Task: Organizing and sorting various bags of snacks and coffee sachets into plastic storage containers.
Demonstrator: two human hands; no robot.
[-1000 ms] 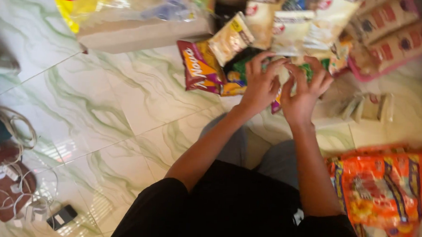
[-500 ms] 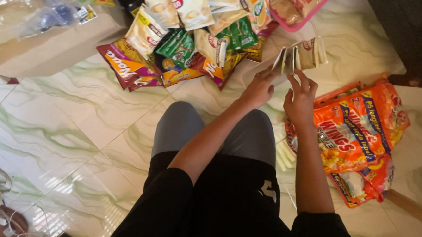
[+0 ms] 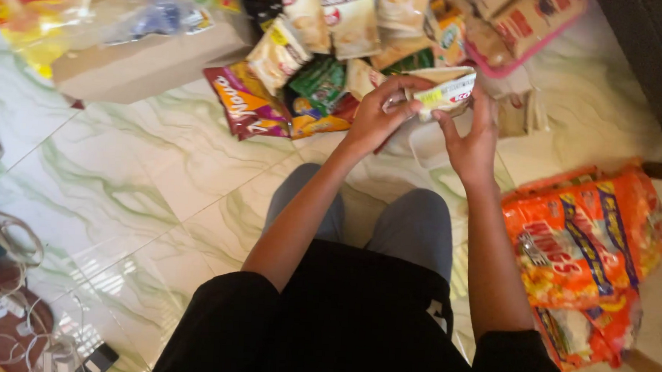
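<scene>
Two hands pinch one small cream paper sachet (image 3: 445,90): my left hand (image 3: 376,113) and right hand (image 3: 475,141) are both closed on it. Right of the grip lies a big orange plastic bag (image 3: 577,244); just left, a red foil packet (image 3: 245,102).

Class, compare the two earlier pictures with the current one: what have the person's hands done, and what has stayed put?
Both hands have come together on a small pale packet: the left hand grips its left end, the right hand its right, where before they fingered thin sachets. The snack packets on the floor and the orange bag lie as before.
</scene>
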